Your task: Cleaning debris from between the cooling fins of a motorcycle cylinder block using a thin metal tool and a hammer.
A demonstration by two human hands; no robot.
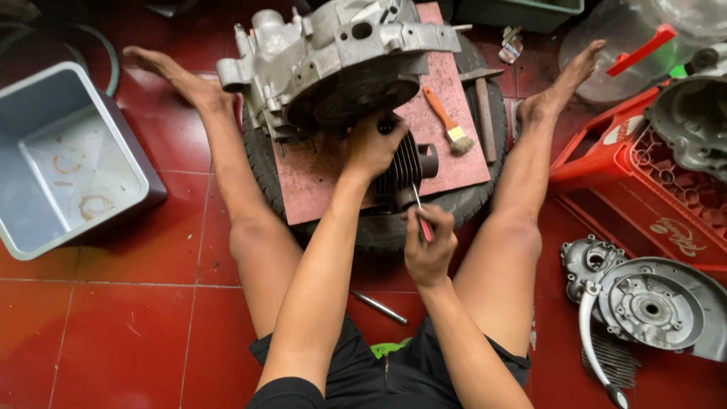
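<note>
I sit on a red tiled floor with my legs spread around a black tyre (485,198) topped by a pink board (454,163). A grey metal engine case (333,53) stands on the board. My left hand (371,148) grips the top of a black finned cylinder (409,170) next to the case. My right hand (428,242) holds a thin red-handled tool (421,214) whose tip points at the cylinder's lower side.
A paintbrush (448,121) and a hammer (485,106) lie on the board. A grey plastic tub (68,159) sits at left. A red crate (644,174) and metal engine covers (651,303) lie at right. A metal rod (379,307) lies between my legs.
</note>
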